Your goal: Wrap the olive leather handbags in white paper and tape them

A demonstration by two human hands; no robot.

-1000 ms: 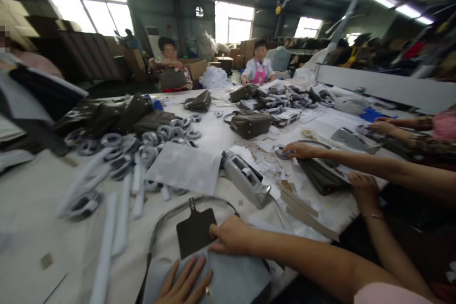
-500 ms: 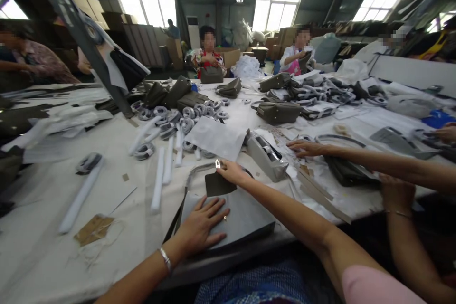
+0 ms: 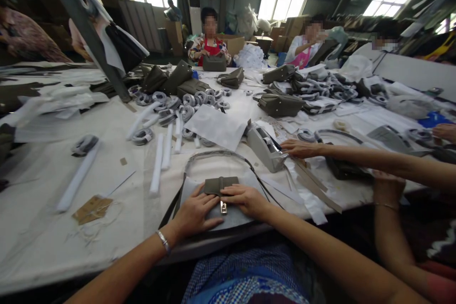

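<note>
A grey-green handbag (image 3: 217,185) lies flat at the table's near edge, partly wrapped in grey paper, its long strap (image 3: 213,154) looping away from me. My left hand (image 3: 194,211) lies on the bag's left side, fingers spread and pressing down. My right hand (image 3: 245,199) rests on the folded-down flap beside the metal clasp (image 3: 223,207), fingers curled and pressing.
A tape dispenser (image 3: 263,147) stands just beyond the bag, with a co-worker's hand (image 3: 297,148) at it. White paper rolls (image 3: 157,168), wrapped straps (image 3: 185,109) and a paper sheet (image 3: 219,128) cover the middle. Finished bags (image 3: 280,104) and seated workers are farther back.
The bag's flap, held up by my right hand, has been folded down over the front. My right hand came back toward me onto it. The view tilted down.
</note>
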